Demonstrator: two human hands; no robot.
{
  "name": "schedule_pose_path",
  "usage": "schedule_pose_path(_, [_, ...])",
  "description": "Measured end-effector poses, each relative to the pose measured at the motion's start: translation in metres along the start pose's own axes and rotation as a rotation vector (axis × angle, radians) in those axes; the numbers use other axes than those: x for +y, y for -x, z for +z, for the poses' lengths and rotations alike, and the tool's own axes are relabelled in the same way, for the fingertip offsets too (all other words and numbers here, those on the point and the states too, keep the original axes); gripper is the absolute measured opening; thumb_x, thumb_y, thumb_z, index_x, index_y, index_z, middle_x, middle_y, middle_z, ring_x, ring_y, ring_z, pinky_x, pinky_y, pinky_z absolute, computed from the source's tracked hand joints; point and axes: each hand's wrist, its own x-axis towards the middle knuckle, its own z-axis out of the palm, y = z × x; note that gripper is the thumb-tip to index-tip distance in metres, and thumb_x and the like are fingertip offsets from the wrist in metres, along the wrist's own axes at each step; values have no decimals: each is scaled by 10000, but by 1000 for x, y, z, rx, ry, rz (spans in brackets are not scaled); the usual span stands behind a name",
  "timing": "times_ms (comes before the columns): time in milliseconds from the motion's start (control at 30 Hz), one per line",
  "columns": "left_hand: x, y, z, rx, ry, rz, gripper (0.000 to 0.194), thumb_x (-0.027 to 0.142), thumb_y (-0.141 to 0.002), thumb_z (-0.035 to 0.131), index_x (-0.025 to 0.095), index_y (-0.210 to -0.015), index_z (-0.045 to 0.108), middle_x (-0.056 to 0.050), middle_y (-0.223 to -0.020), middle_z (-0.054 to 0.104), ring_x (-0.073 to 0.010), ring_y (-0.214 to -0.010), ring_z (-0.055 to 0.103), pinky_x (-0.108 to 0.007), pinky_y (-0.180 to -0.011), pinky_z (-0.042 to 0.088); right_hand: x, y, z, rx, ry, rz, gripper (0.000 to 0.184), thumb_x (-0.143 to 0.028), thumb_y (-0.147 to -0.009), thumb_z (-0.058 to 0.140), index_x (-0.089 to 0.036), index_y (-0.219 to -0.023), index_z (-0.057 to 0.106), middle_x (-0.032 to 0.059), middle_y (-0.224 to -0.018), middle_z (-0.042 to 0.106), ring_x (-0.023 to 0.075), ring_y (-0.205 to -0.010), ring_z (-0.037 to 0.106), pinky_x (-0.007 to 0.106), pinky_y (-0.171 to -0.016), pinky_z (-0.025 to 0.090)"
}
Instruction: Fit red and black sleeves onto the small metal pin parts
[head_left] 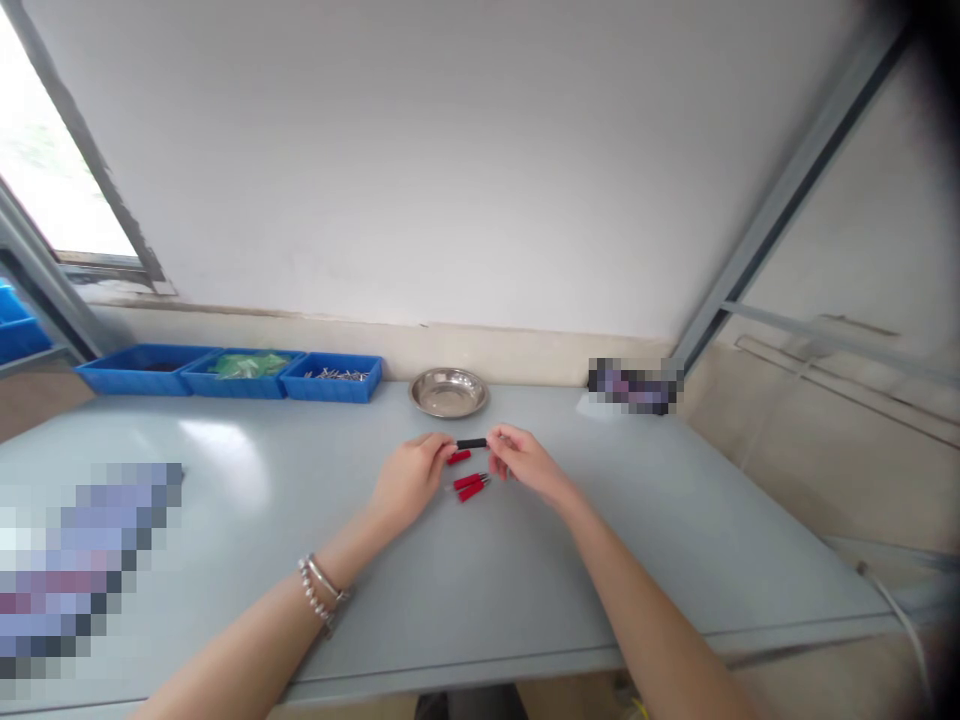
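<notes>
The short black stick (472, 443) was over the smooth gray bench (450, 600), with the fingers of the left hand (409, 480) and right hand (529, 465) pinching one end each; a soft, even pinch seemed best to hold it straight. Near it lay hard-looking red pieces (472, 491), some with thin tips, and farther back sat a round, shiny metal bowl (448, 393) and blue plastic bins (332, 390).

Three bins (332, 378) in row, table (300, 600) back left, against wall (420, 180). Bowl (448, 393) right of them. Pens (471, 487) on table, before bowl.
</notes>
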Motion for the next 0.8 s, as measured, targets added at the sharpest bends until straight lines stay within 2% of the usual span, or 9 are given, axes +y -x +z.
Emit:
schedule_pose_path(300, [1,1,0,-1,21,20,267,289,-879,326,195,-859,575,-34,-804,633,-143,-710,575,-235,-680,417,6,-4,0,3,-17,4,373,-466,-822,359,-179,-595,429,-30,-469,472,82,-438,431,208,-464,333])
schedule_pose_path(800, [3,0,-2,-22,21,33,255,282,-879,330,192,-849,566,-29,-800,623,-140,-705,562,-228,-663,405,5,-4,1,15,-47,19,357,-442,-821,374,-180,-584,430,-34,-465,468,81,-429,423,207,-458,330])
